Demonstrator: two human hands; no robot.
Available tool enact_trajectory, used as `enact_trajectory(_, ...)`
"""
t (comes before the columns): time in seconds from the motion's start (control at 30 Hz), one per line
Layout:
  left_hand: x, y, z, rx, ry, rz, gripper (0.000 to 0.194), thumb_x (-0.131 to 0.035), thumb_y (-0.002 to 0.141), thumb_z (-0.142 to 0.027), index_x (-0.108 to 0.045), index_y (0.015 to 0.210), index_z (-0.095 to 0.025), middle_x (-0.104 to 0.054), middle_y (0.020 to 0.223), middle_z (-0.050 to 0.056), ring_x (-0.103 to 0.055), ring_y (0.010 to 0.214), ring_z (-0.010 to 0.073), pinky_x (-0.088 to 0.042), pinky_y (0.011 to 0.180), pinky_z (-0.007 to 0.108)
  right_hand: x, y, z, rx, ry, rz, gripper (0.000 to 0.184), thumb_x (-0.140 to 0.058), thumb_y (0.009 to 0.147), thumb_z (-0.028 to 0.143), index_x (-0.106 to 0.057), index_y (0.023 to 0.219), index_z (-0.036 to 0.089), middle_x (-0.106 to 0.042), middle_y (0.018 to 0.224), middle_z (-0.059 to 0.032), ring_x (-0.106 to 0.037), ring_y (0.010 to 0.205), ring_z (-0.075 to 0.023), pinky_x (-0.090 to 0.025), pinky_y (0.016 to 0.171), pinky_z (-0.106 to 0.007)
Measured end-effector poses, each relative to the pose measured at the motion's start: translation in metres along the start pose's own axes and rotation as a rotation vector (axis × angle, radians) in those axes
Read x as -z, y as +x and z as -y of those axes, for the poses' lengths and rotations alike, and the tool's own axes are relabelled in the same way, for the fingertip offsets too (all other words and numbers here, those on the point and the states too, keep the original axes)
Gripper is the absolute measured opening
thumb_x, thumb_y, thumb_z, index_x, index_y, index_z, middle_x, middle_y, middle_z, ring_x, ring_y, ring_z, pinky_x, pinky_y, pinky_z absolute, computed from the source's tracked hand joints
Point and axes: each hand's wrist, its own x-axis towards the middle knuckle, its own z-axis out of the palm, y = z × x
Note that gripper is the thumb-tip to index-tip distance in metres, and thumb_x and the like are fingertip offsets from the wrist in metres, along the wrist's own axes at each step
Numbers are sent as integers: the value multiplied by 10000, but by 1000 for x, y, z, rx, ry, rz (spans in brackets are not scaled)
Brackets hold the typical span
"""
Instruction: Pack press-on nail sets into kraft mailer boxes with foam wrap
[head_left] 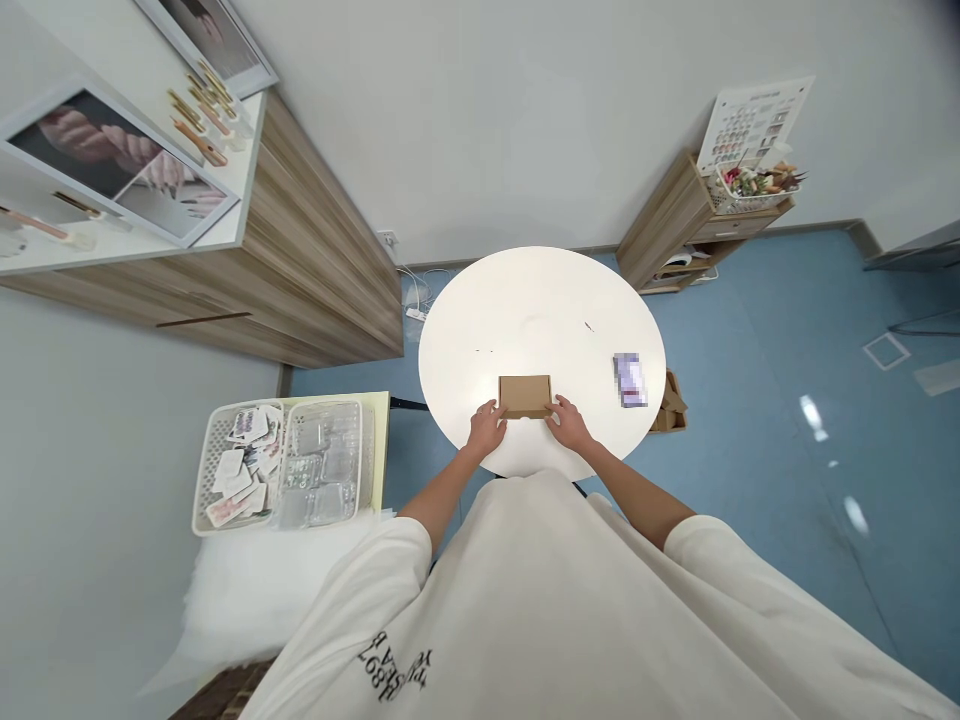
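A small brown cardboard box (pixel 525 391) lies closed near the front of the round white table (pixel 536 300). My left hand (pixel 487 427) holds its left front corner, the fingers curled along the side. At the opposite front corner, my right hand (pixel 568 424) grips the box in the same way. Both thumbs are near the front face, which has a small notch at its lower edge. The box's contents, if any, are hidden. To the right on the table is a pixelated purple item (pixel 630 380).
Left of me, a white basket of cards (pixel 238 470) stands beside a basket of clear plastic boxes (pixel 322 465). Folded cardboard (pixel 670 405) sits in a carton past the table's right edge. Wooden cabinets (pixel 322 250) stand at left, with a smaller cabinet (pixel 660 225) at back right.
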Motion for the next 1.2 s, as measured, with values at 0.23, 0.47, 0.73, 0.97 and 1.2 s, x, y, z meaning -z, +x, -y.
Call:
enact_trajectory(0.23,5,-3,-6,46,41,106,521,-560,880,-218,-555,1395,-299,-460,1538,89,-369,1436,323,-317,1143,525,-3,-2,7,-17,-52,19,460,-555,907,317,-594,1364,288,-459,1548,-59,-409,1400,-319,-333,1137,-489)
enact_trajectory(0.47,16,-7,-17,56,-99,17,707,-646,812,-252,-425,1483,-277,-543,1445,115,-441,1374,333,-320,1127,493,5,-6,23,-54,-1,-66,599,-580,855,330,-503,1446,272,-571,1430,-81,-470,1330,-322,-328,1122,-492)
enact_trajectory(0.73,30,1,-24,31,-213,-121,697,-612,845,-246,-382,1503,-248,-548,1407,130,-486,1331,302,-351,1112,449,23,-5,42,-27,73,-160,663,-553,837,278,-443,1490,272,-590,1393,-68,-512,1271,-291,-349,1111,-455)
enact_trajectory(0.97,36,23,-27,119,-254,-182,396,-572,908,-248,-585,1304,-256,-639,1283,99,-537,1263,307,-369,1090,461,23,15,47,-105,114,-214,491,-534,883,230,-561,1372,252,-669,1238,-80,-576,1182,-279,-375,1088,-455)
enact_trajectory(1.2,39,39,-25,128,-145,-184,277,-577,885,-175,-655,1141,-243,-616,1199,102,-604,1109,272,-424,1016,422,17,24,40,-110,192,-281,459,-526,872,215,-588,1326,213,-591,1308,-108,-632,1017,-221,-477,988,-375)
